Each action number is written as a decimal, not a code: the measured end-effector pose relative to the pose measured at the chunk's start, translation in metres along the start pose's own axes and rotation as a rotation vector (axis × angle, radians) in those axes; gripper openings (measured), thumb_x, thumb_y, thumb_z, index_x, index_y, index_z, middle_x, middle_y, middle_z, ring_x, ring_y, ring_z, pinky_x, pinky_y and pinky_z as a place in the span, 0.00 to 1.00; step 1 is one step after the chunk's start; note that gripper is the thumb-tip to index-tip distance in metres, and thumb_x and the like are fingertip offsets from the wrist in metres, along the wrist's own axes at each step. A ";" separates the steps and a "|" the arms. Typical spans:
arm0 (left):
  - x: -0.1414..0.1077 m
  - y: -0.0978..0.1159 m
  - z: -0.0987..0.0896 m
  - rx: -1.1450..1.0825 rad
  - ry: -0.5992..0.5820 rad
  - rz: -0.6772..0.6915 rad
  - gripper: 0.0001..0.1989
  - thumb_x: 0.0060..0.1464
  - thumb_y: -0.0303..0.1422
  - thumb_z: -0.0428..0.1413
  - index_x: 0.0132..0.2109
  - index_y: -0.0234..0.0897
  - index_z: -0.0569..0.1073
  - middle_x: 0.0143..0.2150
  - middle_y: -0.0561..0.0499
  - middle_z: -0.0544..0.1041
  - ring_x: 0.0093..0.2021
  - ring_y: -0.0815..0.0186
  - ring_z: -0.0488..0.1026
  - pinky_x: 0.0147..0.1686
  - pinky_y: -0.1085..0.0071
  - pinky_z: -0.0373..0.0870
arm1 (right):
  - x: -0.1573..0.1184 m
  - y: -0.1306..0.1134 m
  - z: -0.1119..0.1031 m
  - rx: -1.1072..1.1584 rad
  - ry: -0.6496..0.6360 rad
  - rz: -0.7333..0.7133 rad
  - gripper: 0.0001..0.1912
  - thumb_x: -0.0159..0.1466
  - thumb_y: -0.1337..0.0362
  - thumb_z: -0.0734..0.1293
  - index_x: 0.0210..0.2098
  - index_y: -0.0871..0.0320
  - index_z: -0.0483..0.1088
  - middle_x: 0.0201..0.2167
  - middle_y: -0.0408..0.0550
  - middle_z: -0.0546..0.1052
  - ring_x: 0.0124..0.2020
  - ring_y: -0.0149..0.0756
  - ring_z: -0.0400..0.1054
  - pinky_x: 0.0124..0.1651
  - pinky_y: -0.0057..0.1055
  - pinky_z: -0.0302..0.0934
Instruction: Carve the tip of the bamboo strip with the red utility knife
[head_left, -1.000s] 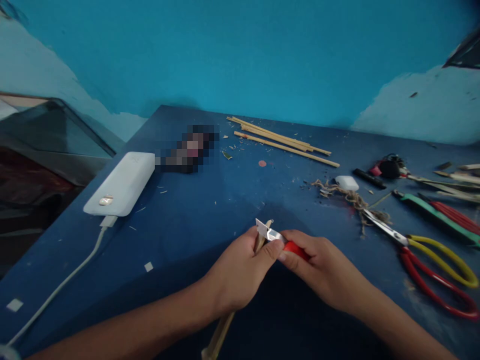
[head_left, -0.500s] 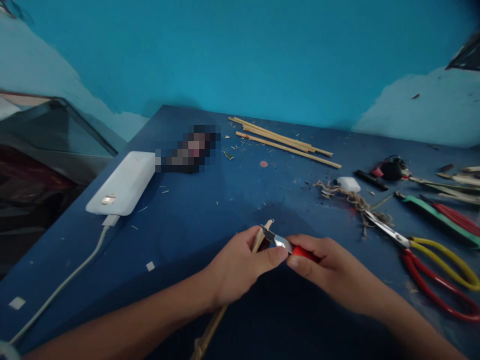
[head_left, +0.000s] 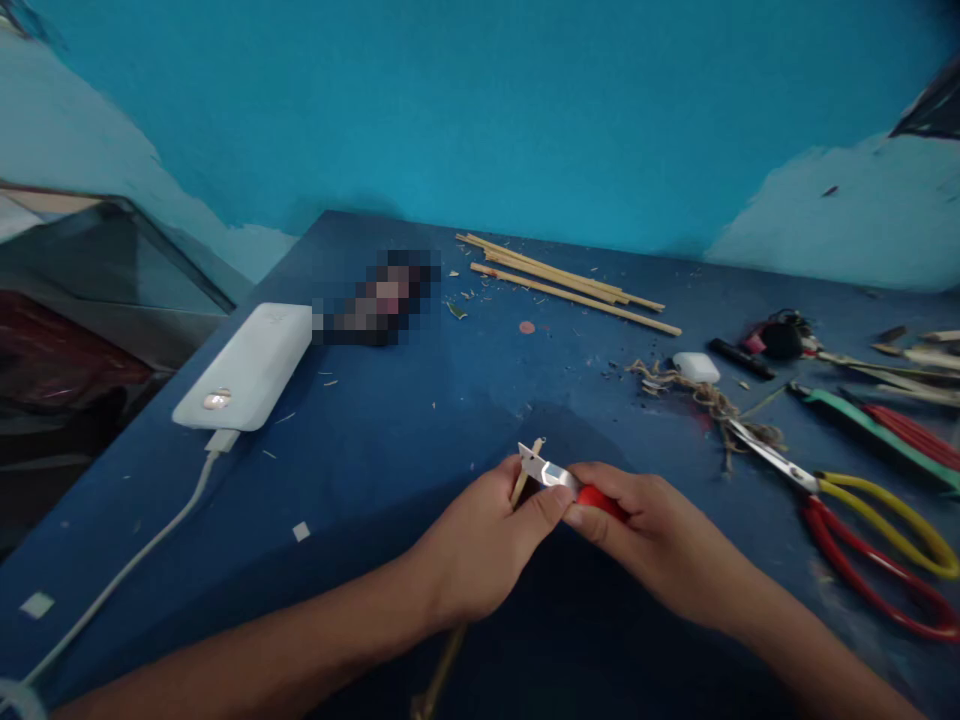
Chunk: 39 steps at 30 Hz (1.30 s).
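Observation:
My left hand (head_left: 491, 535) is closed around a thin bamboo stick (head_left: 448, 660), whose pale upper end pokes out above the fingers while the rest runs down below the wrist. In my right hand (head_left: 649, 525) is a utility knife (head_left: 600, 502) with a red handle, gripped between thumb and fingers. Its shiny metal blade lies across the stick's upper end. My left thumb rests by the base of the blade. The part of the stick inside my left palm is hidden.
Bamboo sticks (head_left: 577, 295) lie near the wall among shavings. A white power bank (head_left: 244, 368) with a cable stands left, beside a pixelated object (head_left: 386, 305). To the right are scissors (head_left: 817, 490) with yellow and red handles, twine (head_left: 709, 398), a white case (head_left: 696, 367) and a green cutter (head_left: 877, 435).
The knife and my right hand have shifted slightly left, and the blade has turned so that its face catches the light. The stick's lower end has swung a little right.

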<state>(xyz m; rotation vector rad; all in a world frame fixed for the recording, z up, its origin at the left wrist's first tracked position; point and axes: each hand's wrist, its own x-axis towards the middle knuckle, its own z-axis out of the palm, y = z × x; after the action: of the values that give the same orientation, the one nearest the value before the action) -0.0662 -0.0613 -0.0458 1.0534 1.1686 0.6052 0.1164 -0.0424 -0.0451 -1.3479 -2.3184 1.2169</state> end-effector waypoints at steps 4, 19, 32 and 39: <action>0.002 -0.009 0.003 0.085 0.036 0.101 0.14 0.58 0.42 0.47 0.45 0.39 0.68 0.44 0.51 0.73 0.45 0.63 0.69 0.47 0.67 0.61 | 0.000 -0.002 0.000 -0.036 0.020 0.000 0.09 0.65 0.58 0.59 0.34 0.55 0.67 0.27 0.42 0.74 0.27 0.32 0.66 0.30 0.27 0.57; -0.001 -0.005 0.011 0.126 0.148 0.060 0.15 0.59 0.45 0.44 0.38 0.38 0.66 0.37 0.52 0.73 0.40 0.63 0.69 0.40 0.68 0.62 | 0.000 -0.002 0.007 -0.122 0.083 0.068 0.09 0.66 0.55 0.58 0.37 0.51 0.65 0.27 0.39 0.73 0.26 0.33 0.65 0.28 0.28 0.54; -0.005 0.004 0.009 0.054 0.166 -0.019 0.14 0.57 0.43 0.48 0.34 0.37 0.66 0.24 0.58 0.63 0.26 0.73 0.59 0.27 0.76 0.59 | 0.002 -0.005 0.004 0.070 0.033 0.032 0.11 0.67 0.57 0.58 0.33 0.55 0.64 0.26 0.40 0.70 0.26 0.31 0.61 0.28 0.27 0.54; -0.007 0.013 0.004 -0.020 -0.026 -0.208 0.11 0.56 0.40 0.49 0.40 0.38 0.66 0.13 0.63 0.57 0.12 0.76 0.53 0.13 0.80 0.51 | 0.002 -0.001 -0.004 0.205 -0.117 0.008 0.11 0.66 0.57 0.58 0.32 0.57 0.65 0.31 0.42 0.71 0.31 0.32 0.63 0.31 0.26 0.55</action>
<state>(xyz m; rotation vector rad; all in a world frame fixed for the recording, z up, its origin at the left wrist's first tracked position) -0.0631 -0.0626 -0.0310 0.9067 1.2286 0.4375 0.1165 -0.0385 -0.0419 -1.2486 -2.1904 1.5266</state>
